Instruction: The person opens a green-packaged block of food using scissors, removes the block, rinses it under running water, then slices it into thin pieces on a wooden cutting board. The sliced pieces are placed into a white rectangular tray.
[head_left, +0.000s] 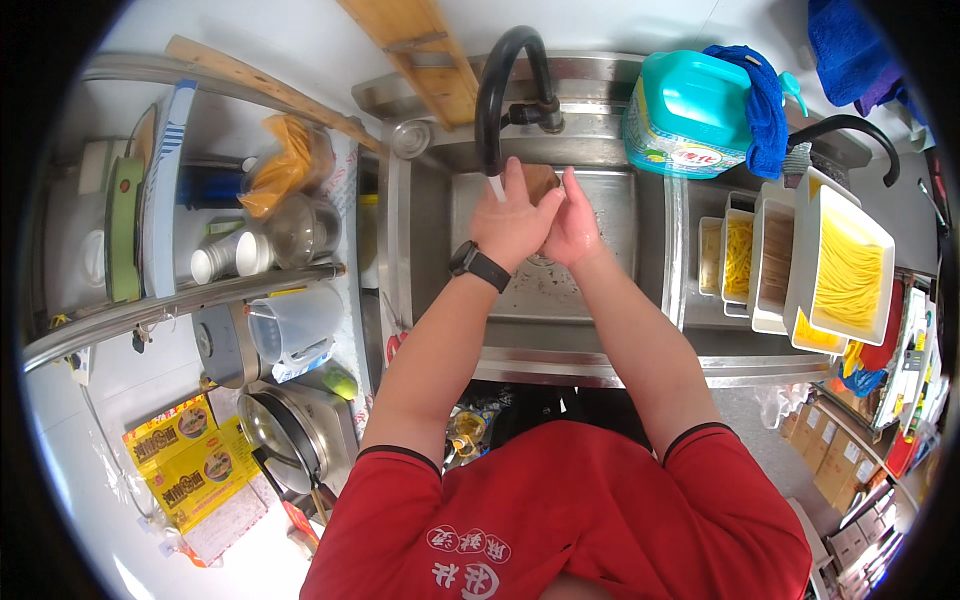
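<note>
My left hand (512, 221), with a dark watch (478, 266) on its wrist, is held back-up over the sink basin (615, 262). A thin stream of water (496, 187) falls onto it from the black faucet (501, 90). Close on its right is my right hand (576, 229), palm turned inward, at the left thumb. A brown, flat-faced object (541, 181) shows between the fingers of both hands. Its lower part is hidden, so I cannot tell what it is or which hand bears it. Small dark bits lie on the basin floor.
At the basin's right rim stands a turquoise detergent jug (690, 112) with a blue cloth (766, 127). White bins of yellow noodles (847, 270) stand further right. Wooden boards (424, 60) lean behind. On the left are a shelf with paper cups (225, 259), a plastic pitcher (292, 322) and a lidded pan (277, 435).
</note>
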